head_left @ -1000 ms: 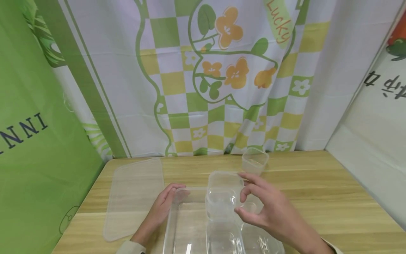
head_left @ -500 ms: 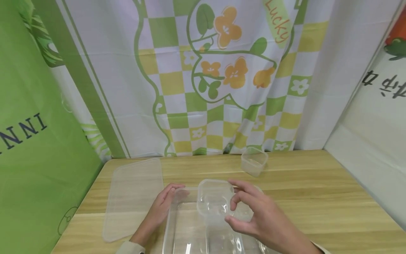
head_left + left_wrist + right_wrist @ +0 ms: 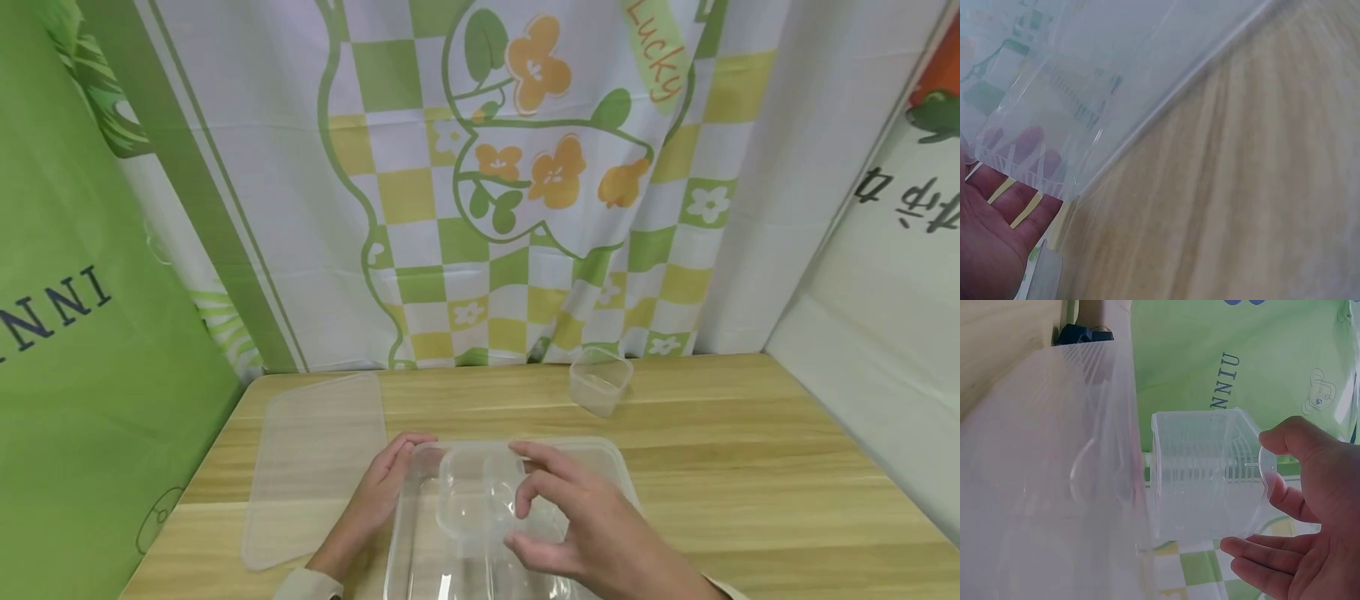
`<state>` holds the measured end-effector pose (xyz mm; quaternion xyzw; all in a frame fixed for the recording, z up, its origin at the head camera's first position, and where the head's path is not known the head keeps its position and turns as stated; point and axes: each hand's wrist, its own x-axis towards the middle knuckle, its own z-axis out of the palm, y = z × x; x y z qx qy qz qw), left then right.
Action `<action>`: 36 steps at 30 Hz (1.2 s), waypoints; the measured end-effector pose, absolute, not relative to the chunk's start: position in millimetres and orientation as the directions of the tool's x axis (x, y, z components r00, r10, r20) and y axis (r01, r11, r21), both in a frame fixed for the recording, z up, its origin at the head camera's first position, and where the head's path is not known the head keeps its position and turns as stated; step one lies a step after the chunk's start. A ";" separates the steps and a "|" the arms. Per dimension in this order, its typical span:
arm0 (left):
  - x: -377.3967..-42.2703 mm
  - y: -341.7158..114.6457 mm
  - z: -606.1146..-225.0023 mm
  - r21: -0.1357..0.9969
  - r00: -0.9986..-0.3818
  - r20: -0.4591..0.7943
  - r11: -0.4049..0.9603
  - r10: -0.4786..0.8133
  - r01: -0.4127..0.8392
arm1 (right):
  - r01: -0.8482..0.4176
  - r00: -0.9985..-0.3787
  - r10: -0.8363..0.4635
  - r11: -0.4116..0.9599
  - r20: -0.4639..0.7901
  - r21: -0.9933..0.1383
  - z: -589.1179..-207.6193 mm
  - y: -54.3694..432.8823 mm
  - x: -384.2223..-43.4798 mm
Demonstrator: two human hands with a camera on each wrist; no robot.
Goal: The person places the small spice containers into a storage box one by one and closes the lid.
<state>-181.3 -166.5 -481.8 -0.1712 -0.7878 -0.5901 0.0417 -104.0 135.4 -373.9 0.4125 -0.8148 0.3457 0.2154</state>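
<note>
A small clear plastic container (image 3: 1204, 475) is pinched at its rim by my right hand (image 3: 592, 525), the thumb on one side and fingers on the other. In the head view it hangs over a large clear plastic box (image 3: 400, 517), left of the middle. Beneath my right hand another small clear container (image 3: 525, 575) shows partly inside the large box. My left hand (image 3: 382, 483) rests at the large box's far left corner. In the left wrist view its fingers (image 3: 1038, 222) lie straight against the box, their tips seen through the plastic.
A flat translucent lid (image 3: 318, 475) lies on the wooden table (image 3: 750, 467) at the left. Near the back edge stands one more small clear container (image 3: 600, 383). A patterned curtain (image 3: 420, 196) hangs behind the table.
My right hand has moved left and nearer to me with the small container, now over the large box's left part. My left hand has stayed at the corner.
</note>
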 end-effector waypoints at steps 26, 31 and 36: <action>-182.2 -164.4 -480.5 0.917 -0.945 0.263 0.254 0.196 0.308 | -0.881 -0.474 -0.551 0.309 0.687 -0.359 -395.9 109.6 -95.1; -181.5 -163.8 -479.0 0.919 -0.948 0.256 0.257 0.192 0.300 | -0.860 -0.510 -0.560 0.317 0.653 -0.400 -400.3 107.3 -91.8; -181.4 -164.2 -480.0 0.917 -0.946 0.261 0.255 0.192 0.305 | -0.850 -0.527 -0.568 0.338 0.632 -0.404 -403.0 105.2 -89.9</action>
